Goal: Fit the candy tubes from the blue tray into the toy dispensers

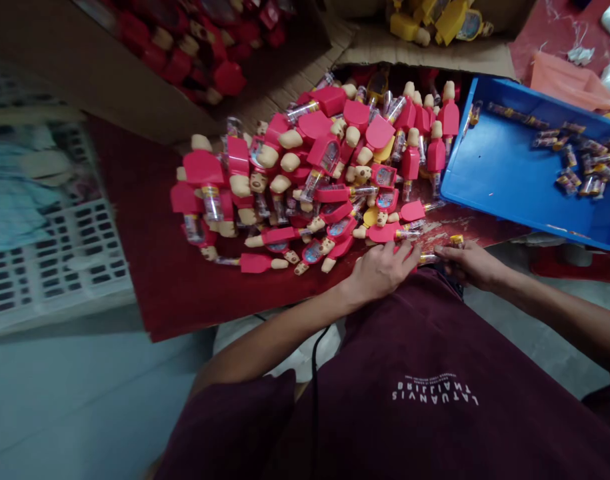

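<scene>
At the table's front edge, close against my shirt, my left hand (385, 268) is closed round a red plastic toy, mostly hidden by its fingers. A clear tube (427, 258) sticks out of that toy towards my right hand (467, 263). The fingers of my right hand are pinched at the tube's end, and a small candy tube with a yellow end (456, 240) shows above them. Just beyond my left hand spreads a heap of red toys (319, 127) with beige dog-head ends and clear tubes.
To the right stands a blue tray (509, 173) with several small candy tubes (592, 167). Cardboard boxes hold more red toys (229, 77) and yellow toys (449, 23) at the back. A white plastic crate (85, 233) with cloth stands left of the red table (169, 300).
</scene>
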`<state>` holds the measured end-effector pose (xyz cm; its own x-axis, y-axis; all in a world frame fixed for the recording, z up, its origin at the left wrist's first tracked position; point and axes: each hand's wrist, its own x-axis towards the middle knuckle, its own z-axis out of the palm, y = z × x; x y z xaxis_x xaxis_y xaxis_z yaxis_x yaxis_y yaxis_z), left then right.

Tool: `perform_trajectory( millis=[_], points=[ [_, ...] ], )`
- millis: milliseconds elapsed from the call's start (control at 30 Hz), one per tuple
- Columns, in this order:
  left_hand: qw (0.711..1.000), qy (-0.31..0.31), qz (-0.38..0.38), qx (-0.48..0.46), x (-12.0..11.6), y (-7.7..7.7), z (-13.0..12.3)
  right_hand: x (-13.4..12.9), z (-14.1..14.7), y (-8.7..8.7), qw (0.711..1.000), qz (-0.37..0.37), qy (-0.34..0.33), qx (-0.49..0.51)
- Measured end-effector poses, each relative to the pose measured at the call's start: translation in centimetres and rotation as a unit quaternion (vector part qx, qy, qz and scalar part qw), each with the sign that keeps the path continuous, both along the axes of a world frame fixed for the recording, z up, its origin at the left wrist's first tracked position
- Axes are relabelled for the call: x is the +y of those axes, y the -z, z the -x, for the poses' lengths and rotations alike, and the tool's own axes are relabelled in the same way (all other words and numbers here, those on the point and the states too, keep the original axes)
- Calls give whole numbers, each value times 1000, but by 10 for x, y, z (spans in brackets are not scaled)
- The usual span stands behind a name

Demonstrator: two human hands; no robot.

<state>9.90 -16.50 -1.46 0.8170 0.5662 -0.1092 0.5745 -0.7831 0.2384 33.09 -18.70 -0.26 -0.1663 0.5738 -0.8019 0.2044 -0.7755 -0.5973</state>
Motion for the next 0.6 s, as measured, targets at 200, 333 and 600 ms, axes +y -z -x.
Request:
perform_trajectory(
  millis=[200, 333, 600],
  points=[
    [986, -68, 134, -79, 12, 7, 4, 2, -8, -5, 917, -350, -136, -135],
    [989, -27, 129, -65, 13, 3, 5, 0, -7, -3, 919, -350, -150, -98],
    [988, -33, 130, -77, 9, 14, 9, 0, -5, 5, 943, -284, -148, -91]
  ],
)
